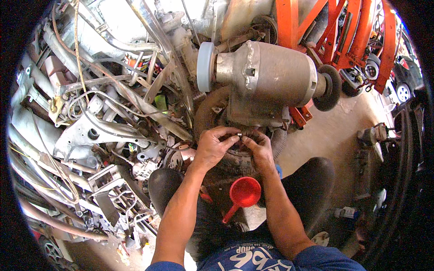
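Close together in the middle of the head view, both my hands pinch one small shiny metal piece [239, 134] between thumb and fingertips. It is too small to name. My left hand [213, 145] holds it from the left, and my right hand [259, 148] meets it from the right, fingers curled. Just beyond them stands a dusty bench grinder [280, 74]. A pale blue grinding wheel [205, 67] is on its left end, and a dark wheel [327, 88] on its right. Below my hands, between my forearms, is a red plastic dipper [245, 192] with its handle toward me.
Scrap metal parts, tubes and cables pile up on the left, among them a pale metal bracket [86, 137]. Orange-red metal frames [312, 25] stand at the far right. A white-and-blue container [347, 212] lies at lower right. My knees flank the dipper.
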A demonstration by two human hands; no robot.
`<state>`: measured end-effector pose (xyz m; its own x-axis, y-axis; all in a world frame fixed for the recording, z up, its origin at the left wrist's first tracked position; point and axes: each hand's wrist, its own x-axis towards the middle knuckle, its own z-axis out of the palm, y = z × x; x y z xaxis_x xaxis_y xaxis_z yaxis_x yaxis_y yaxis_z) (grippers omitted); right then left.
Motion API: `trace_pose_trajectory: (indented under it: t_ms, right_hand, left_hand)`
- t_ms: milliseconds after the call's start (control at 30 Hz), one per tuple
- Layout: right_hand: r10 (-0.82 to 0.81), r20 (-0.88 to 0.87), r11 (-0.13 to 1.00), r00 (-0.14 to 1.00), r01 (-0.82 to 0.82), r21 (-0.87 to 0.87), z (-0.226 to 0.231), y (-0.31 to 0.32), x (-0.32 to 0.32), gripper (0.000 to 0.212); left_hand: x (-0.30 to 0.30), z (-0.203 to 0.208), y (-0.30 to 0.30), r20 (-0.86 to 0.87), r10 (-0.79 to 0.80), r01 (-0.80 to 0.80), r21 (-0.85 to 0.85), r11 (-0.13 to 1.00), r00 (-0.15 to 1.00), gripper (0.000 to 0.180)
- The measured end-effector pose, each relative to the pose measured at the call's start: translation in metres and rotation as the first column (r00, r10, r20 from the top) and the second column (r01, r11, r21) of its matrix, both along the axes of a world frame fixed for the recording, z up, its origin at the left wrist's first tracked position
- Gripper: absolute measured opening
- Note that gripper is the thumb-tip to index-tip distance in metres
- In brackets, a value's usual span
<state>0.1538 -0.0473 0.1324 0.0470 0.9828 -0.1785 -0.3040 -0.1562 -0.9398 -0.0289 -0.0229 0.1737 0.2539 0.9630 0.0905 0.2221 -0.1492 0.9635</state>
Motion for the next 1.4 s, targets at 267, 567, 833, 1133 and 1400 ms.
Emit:
trace_pose_trajectory:
  t_ms: [267, 567, 833, 1133, 1400]
  right_hand:
    - [-0.072, 0.031, 0.991, 0.997, 0.068, 0.111, 0.023, 0.021, -0.037, 0.027]
    - [-0.091, 0.065, 0.987, 0.994, 0.082, 0.135, 0.028, 0.049, -0.077, 0.028]
    - [-0.143, 0.077, 0.986, 0.987, 0.135, 0.095, 0.032, 0.071, -0.099, 0.027]
    - [-0.267, 0.186, 0.960, 0.945, 0.245, 0.133, 0.038, 0.090, -0.116, 0.022]
    - [-0.183, 0.239, 0.978, 0.954, 0.150, 0.148, 0.048, 0.099, -0.108, 0.020]
  left_hand:
    - [-0.014, 0.010, 0.011, 0.256, 0.178, -0.124, -0.214, 0.969, 0.950, 0.026]
    - [-0.023, 0.008, 0.024, 0.464, 0.369, -0.243, -0.310, 0.919, 0.805, 0.025]
    - [-0.031, 0.003, 0.038, 0.574, 0.494, -0.235, -0.467, 0.853, 0.653, 0.022]
    - [-0.017, -0.006, 0.059, 0.731, 0.530, -0.241, -0.472, 0.848, 0.430, 0.021]
    - [-0.014, 0.009, 0.057, 0.737, 0.550, -0.236, -0.497, 0.835, 0.393, 0.023]
